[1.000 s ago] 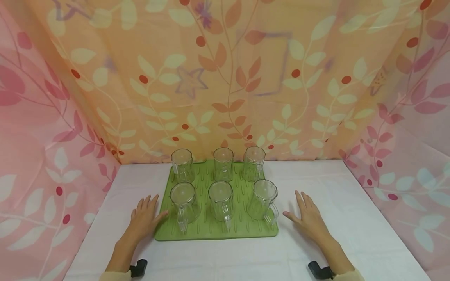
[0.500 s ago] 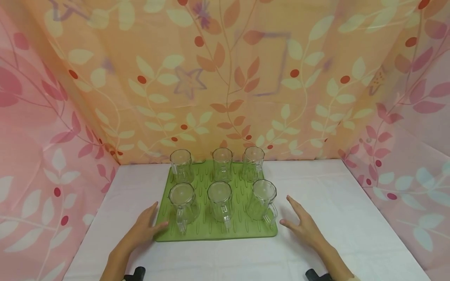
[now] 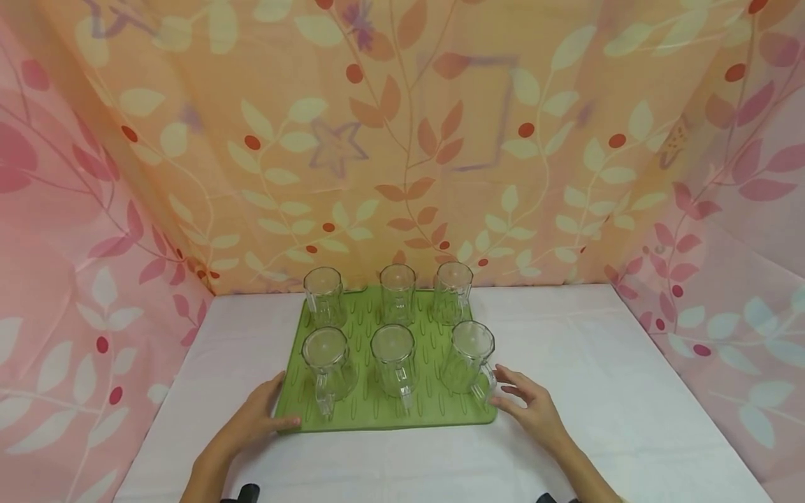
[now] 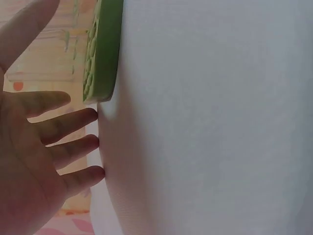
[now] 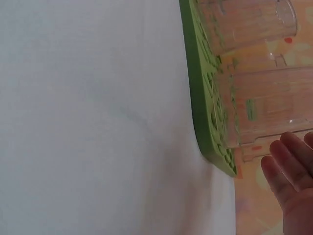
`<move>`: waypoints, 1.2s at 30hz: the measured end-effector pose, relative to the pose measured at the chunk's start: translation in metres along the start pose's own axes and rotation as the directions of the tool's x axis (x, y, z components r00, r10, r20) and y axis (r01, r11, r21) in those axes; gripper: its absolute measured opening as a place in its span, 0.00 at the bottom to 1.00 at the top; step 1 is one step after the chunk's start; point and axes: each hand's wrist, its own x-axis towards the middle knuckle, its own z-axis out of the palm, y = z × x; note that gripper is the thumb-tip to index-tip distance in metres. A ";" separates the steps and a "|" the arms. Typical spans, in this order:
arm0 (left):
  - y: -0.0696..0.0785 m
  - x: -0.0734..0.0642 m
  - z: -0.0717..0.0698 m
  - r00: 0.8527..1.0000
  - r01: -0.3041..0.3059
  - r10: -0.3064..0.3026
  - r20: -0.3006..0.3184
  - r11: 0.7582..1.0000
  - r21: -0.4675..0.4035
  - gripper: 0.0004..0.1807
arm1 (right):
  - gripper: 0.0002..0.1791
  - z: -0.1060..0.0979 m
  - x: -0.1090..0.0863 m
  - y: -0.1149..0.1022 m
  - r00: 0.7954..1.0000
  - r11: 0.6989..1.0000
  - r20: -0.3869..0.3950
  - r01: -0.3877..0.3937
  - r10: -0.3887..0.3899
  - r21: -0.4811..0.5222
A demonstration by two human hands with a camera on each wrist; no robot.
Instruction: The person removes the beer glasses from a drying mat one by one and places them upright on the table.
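Observation:
Clear glass mugs stand in two rows of three on a green ridged mat (image 3: 377, 418) in the head view. My left hand (image 3: 251, 418) is at the mat's left edge, its thumb reaching over the front left corner. In the left wrist view its fingers (image 4: 66, 125) are spread and fairly straight. My right hand (image 3: 533, 412) is beside the handle of the front right mug (image 3: 468, 356), thumb and fingers close to it. Those fingers (image 5: 288, 169) look extended beside the mug in the right wrist view; contact with the handle cannot be told.
A white cloth (image 3: 566, 342) covers the table around the mat. Behind it hangs an orange leaf-patterned curtain (image 3: 402, 209), with pink patterned cloth (image 3: 56, 244) on the left and more on the right. The back row includes a middle mug (image 3: 398, 293).
My right hand has moved left to the front right mug's handle. My left hand has slid slightly down along the mat's left edge. The mugs and mat have stayed put.

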 end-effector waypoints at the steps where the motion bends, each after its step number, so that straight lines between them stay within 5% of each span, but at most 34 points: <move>1: 0.000 0.000 0.001 1.000 -0.008 0.008 -0.002 1.000 0.005 0.60 | 0.31 0.002 0.000 0.000 1.000 1.000 -0.001 0.000 0.000 0.023; 10: 0.001 -0.002 0.004 0.998 -0.052 0.053 -0.028 0.998 0.037 0.59 | 0.23 0.018 -0.002 0.000 0.996 0.988 -0.084 0.042 -0.030 0.147; 16: 0.005 -0.004 0.005 1.000 -0.001 0.002 -0.009 0.997 0.076 0.61 | 0.18 0.026 -0.003 -0.001 0.984 0.982 -0.154 0.117 -0.094 0.150; 21: 0.005 -0.003 0.005 1.000 0.014 -0.012 -0.014 0.993 0.114 0.62 | 0.17 0.031 -0.002 -0.005 0.970 0.988 -0.213 0.135 -0.116 0.078; 30: 0.002 -0.003 0.007 0.999 0.025 -0.021 -0.033 0.990 0.136 0.61 | 0.15 0.037 0.003 -0.043 0.956 0.987 -0.268 0.082 -0.118 -0.140; 36: 0.006 -0.001 0.006 0.998 0.065 -0.062 -0.029 0.989 0.135 0.62 | 0.17 0.042 0.001 -0.019 0.935 0.967 -0.304 0.112 -0.181 -0.230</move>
